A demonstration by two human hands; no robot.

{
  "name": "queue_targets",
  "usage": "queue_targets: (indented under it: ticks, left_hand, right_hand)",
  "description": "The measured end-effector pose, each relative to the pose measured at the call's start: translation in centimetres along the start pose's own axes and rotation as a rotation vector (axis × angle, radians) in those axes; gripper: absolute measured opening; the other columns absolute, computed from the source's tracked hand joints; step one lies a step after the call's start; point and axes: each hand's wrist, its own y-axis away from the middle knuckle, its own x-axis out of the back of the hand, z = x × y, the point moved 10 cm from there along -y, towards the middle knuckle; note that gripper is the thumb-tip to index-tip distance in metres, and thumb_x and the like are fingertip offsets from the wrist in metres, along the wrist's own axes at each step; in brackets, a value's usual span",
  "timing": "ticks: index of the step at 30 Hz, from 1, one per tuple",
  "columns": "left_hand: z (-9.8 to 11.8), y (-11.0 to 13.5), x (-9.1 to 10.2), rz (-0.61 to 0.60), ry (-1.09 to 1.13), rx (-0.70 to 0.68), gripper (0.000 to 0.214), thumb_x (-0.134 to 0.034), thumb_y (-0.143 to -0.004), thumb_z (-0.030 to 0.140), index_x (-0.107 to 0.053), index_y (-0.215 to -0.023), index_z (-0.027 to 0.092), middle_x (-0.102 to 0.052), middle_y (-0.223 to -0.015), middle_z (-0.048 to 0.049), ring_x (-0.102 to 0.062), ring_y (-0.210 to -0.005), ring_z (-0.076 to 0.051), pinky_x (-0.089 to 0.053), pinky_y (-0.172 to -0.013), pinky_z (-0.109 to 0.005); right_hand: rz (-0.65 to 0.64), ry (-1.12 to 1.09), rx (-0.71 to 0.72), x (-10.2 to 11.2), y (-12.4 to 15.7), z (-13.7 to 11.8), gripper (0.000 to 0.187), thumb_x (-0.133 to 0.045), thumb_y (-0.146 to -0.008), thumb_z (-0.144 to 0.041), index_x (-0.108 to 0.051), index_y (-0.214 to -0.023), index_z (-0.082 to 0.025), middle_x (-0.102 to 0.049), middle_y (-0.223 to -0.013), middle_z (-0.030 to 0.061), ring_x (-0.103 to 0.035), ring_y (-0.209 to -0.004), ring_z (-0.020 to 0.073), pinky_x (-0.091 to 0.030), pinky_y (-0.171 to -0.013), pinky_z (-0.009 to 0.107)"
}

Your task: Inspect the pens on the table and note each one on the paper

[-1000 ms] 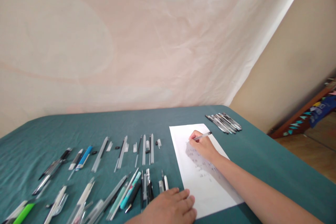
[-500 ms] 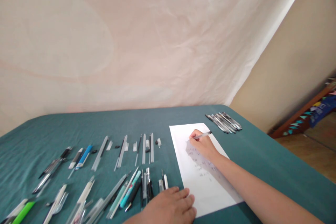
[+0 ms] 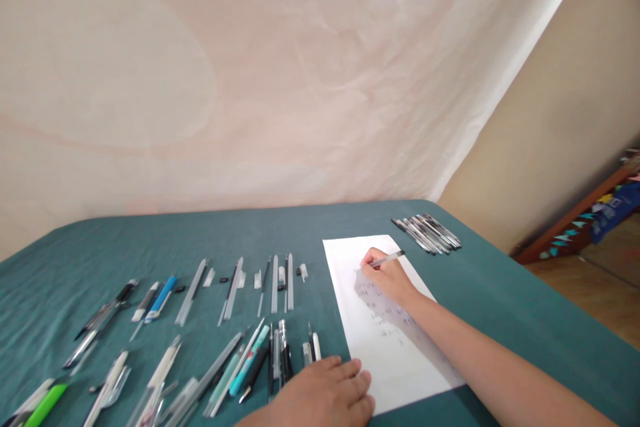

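White rectangular sheet of paper is laid right of centre in the frame, with a few rows of dark handwriting on it, too blurry to be read. Everything behind it is filled by a pale pinkish draped cloth backdrop, and most of the lower frame is taken up by a table covered in dark green cloth.

At bottom centre, the left hand is laid palm down, fingers stretched out and gripping nothing, tips seemingly over the paper's left edge. On the paper's upper half, the right hand is placed with fingers pinched round a slim clear pen with a dark end. Whether the nib is touching can't be told, as it's hidden by the fingers.

Going by that grip, handwriting looks to be the step in hand. For another stroke, a steady pinch would be needed, plus the sheet being kept from sliding.

Beyond the paper's upper right, a bunch of clear-and-black pens is lined up. Clear plastic pen barrels are spread left of the sheet, with little clear caps and tiny black plugs scattered nearby.
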Motion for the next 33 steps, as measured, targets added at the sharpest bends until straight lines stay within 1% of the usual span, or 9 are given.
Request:
queue_targets:
  ticks: [4, 9, 16, 22, 29, 33]
  left_hand:
    - [0.02, -0.03, 0.13, 0.004, -0.007, 0.001, 0.026, -0.041, -0.096, 0.026, -0.062, -0.108, 0.018, -0.065, -0.117, -0.0059, -0.059, -0.110, -0.021, -0.046, -0.092, -0.030]
    - [0.12, -0.09, 0.16, -0.021, 0.006, -0.006, 0.028, -0.039, -0.097, 0.026, -0.062, -0.110, 0.017, -0.064, -0.118, -0.0064, -0.059, -0.110, -0.022, -0.048, -0.090, -0.032]
    - [-0.03, -0.12, 0.35, -0.026, 0.026, 0.028, 0.024, -0.044, -0.095, 0.025, -0.063, -0.109, 0.019, -0.065, -0.117, -0.0068, -0.059, -0.111, -0.020, -0.045, -0.094, -0.028]
    - [0.14, -0.15, 0.17, -0.048, 0.032, 0.011, 0.027, -0.042, -0.095, 0.023, -0.062, -0.110, 0.016, -0.064, -0.119, -0.0077, -0.059, -0.111, -0.023, -0.047, -0.092, -0.032]
    - [-0.02, -0.12, 0.30, -0.012, 0.044, 0.016, 0.026, -0.043, -0.095, 0.025, -0.062, -0.110, 0.017, -0.065, -0.117, -0.0080, -0.059, -0.110, -0.023, -0.046, -0.093, -0.031]
    - [-0.02, -0.15, 0.13, -0.019, 0.052, 0.016, 0.026, -0.043, -0.095, 0.025, -0.062, -0.110, 0.017, -0.065, -0.118, -0.0082, -0.060, -0.110, -0.024, -0.047, -0.092, -0.033]
  right_hand:
    - [0.008, -0.001, 0.001, 0.07, 0.02, 0.00, 0.007, -0.050, -0.071, -0.017, -0.054, -0.065, -0.020, -0.052, -0.058, -0.0037, -0.045, -0.053, 0.0115, -0.032, -0.050, 0.022]
    - [0.031, 0.004, -0.002, 0.32, -0.05, 0.17, 0.006, -0.050, -0.072, -0.018, -0.054, -0.067, -0.019, -0.052, -0.058, -0.0032, -0.045, -0.053, 0.0117, -0.032, -0.050, 0.023]
    - [0.023, 0.004, 0.002, 0.31, -0.09, 0.19, 0.006, -0.051, -0.072, -0.019, -0.054, -0.067, -0.019, -0.052, -0.058, -0.0034, -0.045, -0.053, 0.0114, -0.032, -0.050, 0.022]
    - [0.015, 0.004, 0.006, 0.29, 0.00, 0.08, 0.006, -0.051, -0.072, -0.018, -0.054, -0.066, -0.019, -0.052, -0.058, -0.0031, -0.045, -0.053, 0.0116, -0.031, -0.049, 0.022]
    - [0.017, 0.001, 0.017, 0.34, -0.06, -0.10, 0.007, -0.050, -0.071, -0.017, -0.053, -0.065, -0.019, -0.052, -0.058, -0.0030, -0.046, -0.054, 0.0120, -0.032, -0.051, 0.023]
    - [0.009, -0.009, 0.019, 0.26, 0.04, -0.28, 0.007, -0.051, -0.071, -0.017, -0.053, -0.065, -0.020, -0.052, -0.058, -0.0031, -0.046, -0.054, 0.0119, -0.032, -0.051, 0.023]
